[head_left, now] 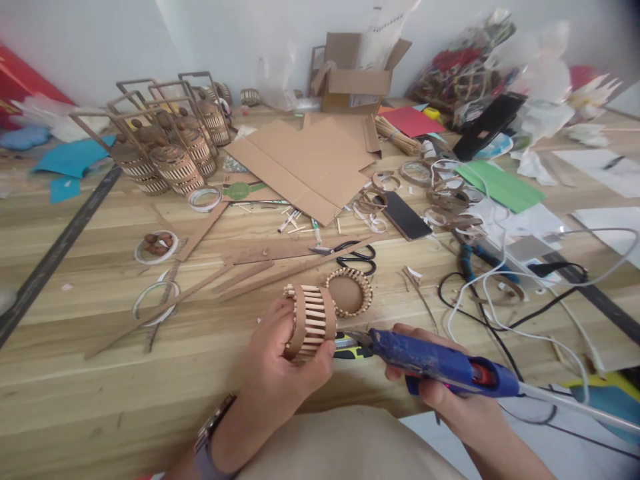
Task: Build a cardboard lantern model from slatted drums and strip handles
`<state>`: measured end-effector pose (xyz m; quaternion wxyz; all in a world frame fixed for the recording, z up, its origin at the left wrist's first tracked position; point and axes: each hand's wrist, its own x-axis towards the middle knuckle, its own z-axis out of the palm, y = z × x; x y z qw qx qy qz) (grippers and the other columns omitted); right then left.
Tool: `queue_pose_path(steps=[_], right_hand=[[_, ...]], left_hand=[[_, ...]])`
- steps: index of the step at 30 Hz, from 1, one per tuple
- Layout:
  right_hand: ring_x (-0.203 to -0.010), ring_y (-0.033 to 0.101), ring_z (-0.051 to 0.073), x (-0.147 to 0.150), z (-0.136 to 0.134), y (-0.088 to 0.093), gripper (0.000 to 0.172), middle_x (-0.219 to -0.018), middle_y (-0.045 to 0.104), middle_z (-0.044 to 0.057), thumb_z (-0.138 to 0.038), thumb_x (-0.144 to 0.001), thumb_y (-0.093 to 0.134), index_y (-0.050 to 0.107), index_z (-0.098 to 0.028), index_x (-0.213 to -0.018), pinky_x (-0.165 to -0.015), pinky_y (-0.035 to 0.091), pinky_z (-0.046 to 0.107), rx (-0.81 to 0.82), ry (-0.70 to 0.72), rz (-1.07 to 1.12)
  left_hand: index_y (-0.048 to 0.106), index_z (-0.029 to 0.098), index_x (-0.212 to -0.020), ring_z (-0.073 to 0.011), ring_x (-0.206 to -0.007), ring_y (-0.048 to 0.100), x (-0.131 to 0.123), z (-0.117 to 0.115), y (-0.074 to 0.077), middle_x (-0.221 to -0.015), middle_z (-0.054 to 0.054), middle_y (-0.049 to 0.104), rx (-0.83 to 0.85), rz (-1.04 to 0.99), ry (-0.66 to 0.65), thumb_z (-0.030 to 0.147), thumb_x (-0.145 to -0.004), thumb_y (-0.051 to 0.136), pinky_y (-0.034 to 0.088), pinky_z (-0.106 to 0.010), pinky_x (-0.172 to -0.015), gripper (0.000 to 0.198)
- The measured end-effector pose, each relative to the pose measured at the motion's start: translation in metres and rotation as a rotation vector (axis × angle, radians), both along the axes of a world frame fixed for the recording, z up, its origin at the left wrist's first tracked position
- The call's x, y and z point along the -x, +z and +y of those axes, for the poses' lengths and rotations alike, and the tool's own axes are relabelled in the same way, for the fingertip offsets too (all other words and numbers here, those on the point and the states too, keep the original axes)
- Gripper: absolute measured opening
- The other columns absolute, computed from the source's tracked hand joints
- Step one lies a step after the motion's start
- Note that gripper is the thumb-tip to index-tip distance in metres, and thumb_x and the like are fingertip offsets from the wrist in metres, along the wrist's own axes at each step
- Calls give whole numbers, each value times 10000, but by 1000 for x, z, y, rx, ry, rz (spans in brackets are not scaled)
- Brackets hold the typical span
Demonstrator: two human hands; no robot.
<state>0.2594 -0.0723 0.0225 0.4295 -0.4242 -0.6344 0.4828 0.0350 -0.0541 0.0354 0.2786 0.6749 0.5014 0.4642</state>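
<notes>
Left hand (pixel 273 350): closed round the slatted ring (pixel 315 321), which I see above the tabletop's (pixel 75 407) near edge.
Right hand (pixel 457 403): gripping the blue glue gun (pixel 425 359), nozzle (pixel 365 339) near the ring.
Glue step: gluing the ring, I judge; next calls for a steady hold and exact nozzle aim.
Green label (pixel 240 191): toward the far edge, its writing too small for me.
</notes>
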Motion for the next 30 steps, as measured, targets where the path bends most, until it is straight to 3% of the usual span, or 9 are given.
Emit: queue_pose_path(steps=[7,11,15,23,30], right_hand=[[-661,641,193,1,-1,0,429,-711,673,32,-671,-812,617,705,-253,-777,-612,506,276,60,2,16],[-638,639,180,2,-2,-2,399,-715,687,19,-655,-794,655,705,-260,-790,-582,509,255,131,-13,48],[-608,613,158,5,-3,-4,380,-709,683,20,-621,-794,682,713,-242,-792,-546,497,229,146,-10,56],[-653,625,154,4,-3,-7,356,-729,679,25,-581,-803,699,715,-225,-802,-568,491,220,203,22,61],[-609,604,166,5,0,-4,448,-688,662,40,-658,-789,658,695,-215,-733,-520,493,247,190,21,-13]], left_hand=[[633,199,-831,-189,-856,610,6,-3,-6,-885,-30,647,160,-35,-110,185,-831,556,495,-291,-763,79],[635,221,-1056,-203,-1026,585,8,-4,-5,-1078,-46,653,152,-74,-268,177,-907,483,464,-320,-905,217],[608,218,-1131,-208,-1111,535,9,-5,-2,-1180,-65,626,144,-52,-362,175,-968,392,401,-355,-1018,274],[604,203,-1078,-212,-1082,520,9,-5,0,-1124,-74,637,96,77,-391,145,-988,381,387,-365,-1018,247],[574,188,-999,-206,-1044,522,10,-5,-2,-1041,-68,626,58,147,-379,143,-990,388,398,-375,-1021,192]])
